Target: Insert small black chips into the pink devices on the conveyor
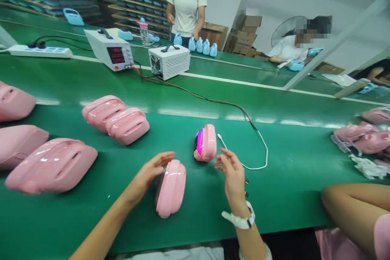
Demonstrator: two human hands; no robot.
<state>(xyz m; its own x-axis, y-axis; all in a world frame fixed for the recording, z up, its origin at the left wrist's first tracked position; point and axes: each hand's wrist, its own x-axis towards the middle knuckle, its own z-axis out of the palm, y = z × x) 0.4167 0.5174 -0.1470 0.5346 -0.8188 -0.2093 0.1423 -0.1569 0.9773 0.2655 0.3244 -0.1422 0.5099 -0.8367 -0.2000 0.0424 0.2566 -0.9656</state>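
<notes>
A glossy pink plastic device (172, 189) stands on the green work surface, its dark face turned left. My left hand (154, 168) is open at its upper left, fingers stretched out; whether the thumb touches the shell, I cannot tell. Farther back is a second pink device (209, 143) with a lit purple panel on its left side. Just right of it, my right hand (230, 168) hovers open, fingers loosely bent and apart, with a watch on the wrist. The white cable (265, 152) curves behind that hand, its plug end lying near the lit device.
More pink devices (128, 126) lie at left; others, some in plastic bags (365, 136), are at right. A power supply (106, 50), a vented box (170, 61) and a power strip (41, 51) stand behind. Co-workers handle blue devices across the bench. A neighbour's arm (350, 199) rests at right.
</notes>
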